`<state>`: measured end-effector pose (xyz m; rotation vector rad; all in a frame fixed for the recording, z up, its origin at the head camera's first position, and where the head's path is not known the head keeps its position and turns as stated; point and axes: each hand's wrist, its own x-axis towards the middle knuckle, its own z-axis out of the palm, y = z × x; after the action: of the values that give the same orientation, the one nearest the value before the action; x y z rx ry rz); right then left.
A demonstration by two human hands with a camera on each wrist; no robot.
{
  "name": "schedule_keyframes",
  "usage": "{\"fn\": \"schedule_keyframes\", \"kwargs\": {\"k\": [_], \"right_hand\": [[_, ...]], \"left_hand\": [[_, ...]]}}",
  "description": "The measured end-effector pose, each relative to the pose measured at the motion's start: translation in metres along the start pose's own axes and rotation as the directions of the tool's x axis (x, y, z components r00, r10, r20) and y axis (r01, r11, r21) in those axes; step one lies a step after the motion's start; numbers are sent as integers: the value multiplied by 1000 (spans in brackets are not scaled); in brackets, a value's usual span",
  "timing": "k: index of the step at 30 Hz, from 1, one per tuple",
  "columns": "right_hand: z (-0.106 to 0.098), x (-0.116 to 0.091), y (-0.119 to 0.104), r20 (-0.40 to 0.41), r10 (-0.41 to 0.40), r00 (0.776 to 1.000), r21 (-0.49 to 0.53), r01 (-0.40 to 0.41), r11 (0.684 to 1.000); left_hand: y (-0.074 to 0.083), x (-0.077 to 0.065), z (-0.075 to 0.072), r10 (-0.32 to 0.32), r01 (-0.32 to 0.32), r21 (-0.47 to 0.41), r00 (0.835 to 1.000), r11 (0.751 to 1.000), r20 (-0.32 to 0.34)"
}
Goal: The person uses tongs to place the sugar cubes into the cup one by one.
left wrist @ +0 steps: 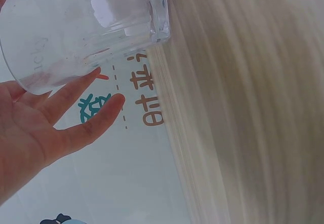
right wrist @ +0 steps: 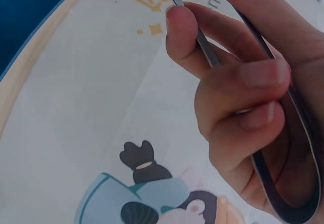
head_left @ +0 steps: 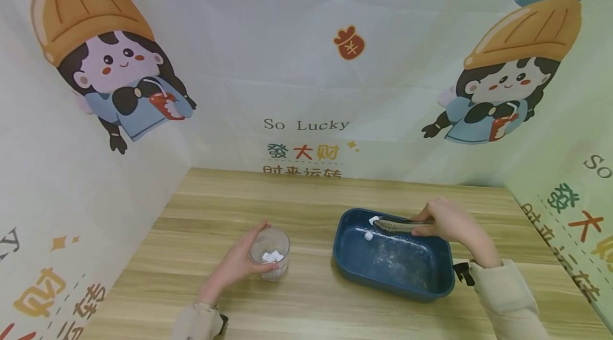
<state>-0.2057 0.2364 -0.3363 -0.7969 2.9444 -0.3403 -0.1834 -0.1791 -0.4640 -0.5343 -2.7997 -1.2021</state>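
Note:
My left hand (head_left: 238, 256) holds a clear drinking glass (left wrist: 55, 36) around its side, thumb on the near side. Inside the glass, low down, lie several small white cubes (head_left: 272, 257). In the left wrist view two fingers extend past the glass, apart from it. My right hand (head_left: 447, 223) grips metal tongs (head_left: 397, 225), fingers curled round both arms in the right wrist view. The tongs reach over the far side of a dark blue rectangular basin (head_left: 392, 289). One white cube (head_left: 373, 220) is right at their tips, and another white cube (head_left: 368, 235) lies close below.
The glass and basin stand apart on a wood-grain table (head_left: 306, 308). A white printed cloth (head_left: 268, 63) with cartoon figures and lettering rises behind the table and along both sides. Wet-looking patches show on the basin's floor.

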Motion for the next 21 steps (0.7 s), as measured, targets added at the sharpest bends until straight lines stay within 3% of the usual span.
{"fn": "schedule_keyframes", "kwargs": {"k": [8,21], "right_hand": [[3,-12,4,-72,19,997,93,-13,996],[7,-28,1,-180,59,982,161,-29,987]], "left_hand": [[0,0,0,2,-2,2,1000,1000,5],[1,-1,0,-2,2,6,1000,1000,3]]}}
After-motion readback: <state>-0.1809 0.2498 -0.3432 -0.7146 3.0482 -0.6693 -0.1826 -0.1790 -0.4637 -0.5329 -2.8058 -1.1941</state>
